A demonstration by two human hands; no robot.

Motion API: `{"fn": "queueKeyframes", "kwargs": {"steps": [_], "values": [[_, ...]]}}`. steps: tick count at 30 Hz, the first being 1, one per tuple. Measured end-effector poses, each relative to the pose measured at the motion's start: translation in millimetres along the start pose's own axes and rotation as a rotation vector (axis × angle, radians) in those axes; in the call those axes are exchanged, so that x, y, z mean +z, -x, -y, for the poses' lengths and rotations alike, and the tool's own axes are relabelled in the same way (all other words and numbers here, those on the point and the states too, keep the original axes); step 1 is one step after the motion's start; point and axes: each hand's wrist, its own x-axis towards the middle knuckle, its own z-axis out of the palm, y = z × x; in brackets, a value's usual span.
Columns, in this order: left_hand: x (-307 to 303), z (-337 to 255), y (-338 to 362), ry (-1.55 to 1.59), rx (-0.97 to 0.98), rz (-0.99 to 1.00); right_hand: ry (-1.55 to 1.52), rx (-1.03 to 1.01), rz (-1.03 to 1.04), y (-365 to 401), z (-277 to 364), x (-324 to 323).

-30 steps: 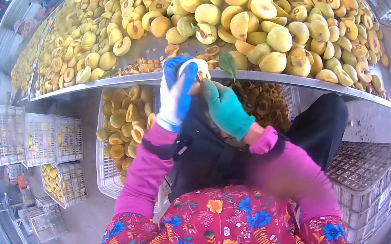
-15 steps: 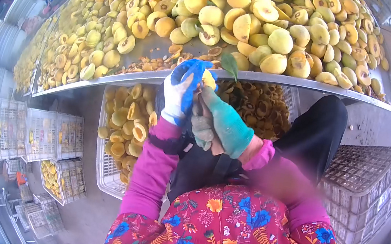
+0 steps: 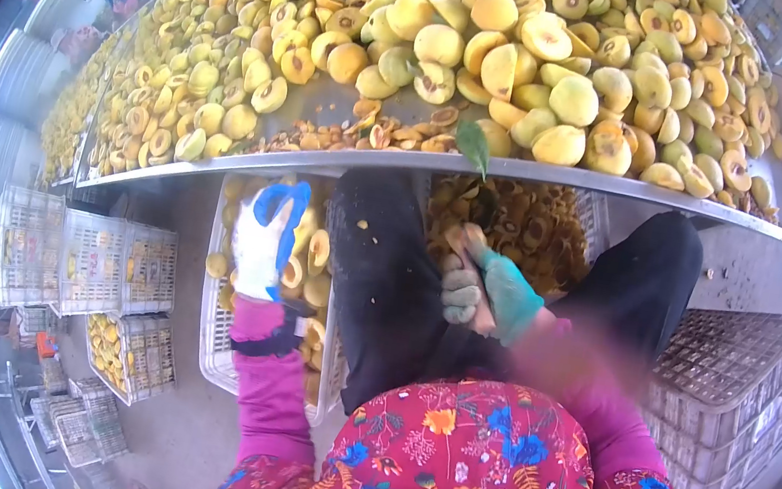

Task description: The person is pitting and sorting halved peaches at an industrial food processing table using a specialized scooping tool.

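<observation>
My left hand (image 3: 267, 238), in a white and blue glove, hangs over a crate of halved yellow fruit (image 3: 319, 252), which look like peaches. Its blue fingers curve apart, slightly blurred, and I see no fruit between them. Between my knees, my right hand (image 3: 496, 299) wears a green and grey glove. It is closed around a tool with a light-brown handle (image 3: 470, 256); the working end cannot be made out. Beneath that hand lies a heap of brownish fruit pieces (image 3: 525, 226), partly hidden by my legs.
A metal-edged table (image 3: 563, 178) heaped with whole and halved fruit (image 3: 441, 45) spans the front. A green leaf (image 3: 472, 145) hangs over its edge. Stacked plastic crates stand at right (image 3: 722, 395) and at left (image 3: 90, 262). A person (image 3: 93, 8) is at far left.
My left hand has left the fruit it held beside my right hand and moved left and down over the crate. My right hand has dropped lower and slightly right, still holding the tool.
</observation>
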Motion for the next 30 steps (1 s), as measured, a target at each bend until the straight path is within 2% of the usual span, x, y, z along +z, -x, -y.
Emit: {"fn": "queueKeyframes", "kwargs": {"steps": [2,3,4,5,6,8,9,10,12,14,16,17,18,19,20,21,22,23,24,26,28,30], "values": [[1.2,-36.8,-33.0,-0.556,-0.017,-0.013,-0.110,0.046,-0.302,-6.9,1.7,-20.3],[17.3,-53.8,-58.0,-0.552,0.028,0.011,-0.103,0.041,-0.302,-6.2,4.4,-9.3],[41.2,-67.1,-81.3,-0.552,0.070,0.042,0.031,-0.012,-0.264,-4.2,1.6,11.2],[69.0,-67.0,-106.0,-0.653,0.343,-0.011,0.171,-0.072,-0.223,-2.0,3.1,27.8],[96.5,-64.3,-129.1,-0.744,0.622,-0.069,0.178,-0.089,-0.220,0.9,7.0,36.5],[134.9,-65.3,-157.5,-1.250,0.833,0.290,0.255,-0.153,-0.249,8.8,9.5,45.0],[151.4,-56.4,-166.4,-1.234,0.728,0.264,0.277,-0.189,-0.238,12.8,11.8,45.2],[156.2,-43.3,-173.6,-1.228,0.736,0.267,0.273,-0.198,-0.241,16.0,14.9,42.8],[145.2,-53.0,-168.2,-1.093,0.784,0.264,0.276,-0.302,-0.278,18.4,18.1,36.2],[141.9,-49.3,-160.3,-1.130,0.775,0.265,0.342,-0.355,-0.307,19.5,19.5,42.7],[131.9,-45.0,-163.0,-1.297,0.615,0.522,0.415,-0.409,-0.330,15.5,21.6,53.0],[119.2,-42.4,-160.5,-0.936,0.477,0.403,0.604,-0.569,-0.317,10.5,21.9,59.5],[109.2,-48.6,-155.4,-0.779,0.413,0.265,0.793,-0.732,-0.298,4.6,23.4,65.6],[101.9,-51.3,-149.8,-0.299,0.118,0.303,0.936,-0.845,-0.346,-3.4,26.5,69.8],[94.4,-53.9,-142.0,0.181,-0.174,0.325,0.927,-0.851,-0.338,-14.3,30.1,72.6],[91.2,-67.9,-124.4,0.509,-0.263,0.286,1.199,-1.096,-0.411,-25.3,31.7,73.8],[92.4,-73.9,-107.5,0.705,-0.238,0.257,1.477,-1.338,-0.484,-32.7,31.9,75.4],[96.8,-75.3,-96.8,0.786,-0.231,0.223,1.527,-1.188,-0.546,-32.8,31.7,81.6],[101.0,-75.0,-87.7,0.870,-0.227,0.191,1.530,-1.183,-0.551,-36.1,31.1,81.8],[108.8,-74.0,-75.1,0.822,-0.209,0.178,1.533,-1.254,-0.554,-40.0,29.4,77.4],[115.6,-77.0,-68.6,0.741,-0.066,0.073,1.505,-1.302,-0.534,-39.8,24.5,70.8],[111.3,-66.7,-67.9,0.771,-0.062,0.139,1.463,-1.351,-0.506,-39.7,21.5,68.9]]}}
